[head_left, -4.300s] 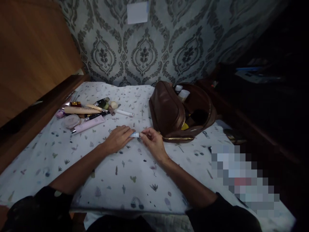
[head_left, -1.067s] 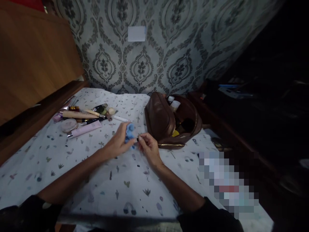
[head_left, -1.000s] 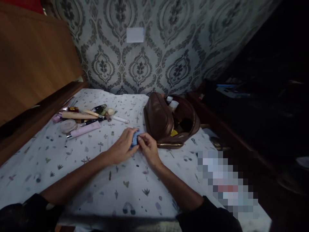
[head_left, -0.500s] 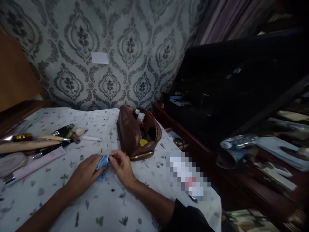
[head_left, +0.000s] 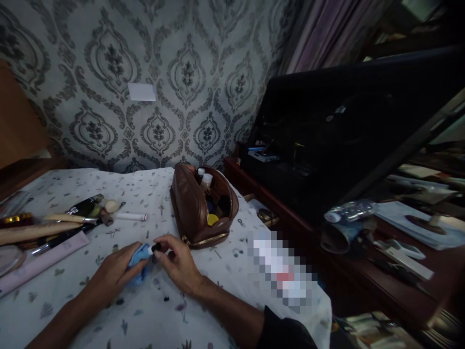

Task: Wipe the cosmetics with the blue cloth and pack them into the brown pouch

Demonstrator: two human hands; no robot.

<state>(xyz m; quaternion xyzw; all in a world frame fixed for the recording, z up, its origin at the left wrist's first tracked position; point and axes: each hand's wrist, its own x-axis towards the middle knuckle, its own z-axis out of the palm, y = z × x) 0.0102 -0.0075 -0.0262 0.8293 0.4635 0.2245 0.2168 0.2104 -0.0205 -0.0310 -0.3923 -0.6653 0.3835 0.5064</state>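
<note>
My left hand (head_left: 118,267) is closed around a crumpled blue cloth (head_left: 139,258). From the cloth sticks out a small white end (head_left: 150,250) of an item whose body is hidden. Just to its right, a small black cap-like piece (head_left: 156,247) is pinched between the fingertips of my right hand (head_left: 180,265). Whether the black piece touches the white end I cannot tell. Behind my right hand stands an open brown cosmetic bag (head_left: 189,208). Inside it are white-capped bottles (head_left: 207,181) and a yellow round item (head_left: 212,220).
On the patterned white tablecloth (head_left: 138,320), a pink tube (head_left: 54,259), a white stick (head_left: 131,216), brushes (head_left: 70,218) and a round compact (head_left: 10,259) lie at left. A blurred-out item (head_left: 279,271) sits at right. Beyond it, a large black screen (head_left: 327,145) leans over a cluttered dark-red desk.
The view has shifted a little, so most things appear farther left. The black piece in my right fingertips shows more clearly beside the white end. Both hands keep their holds.
</note>
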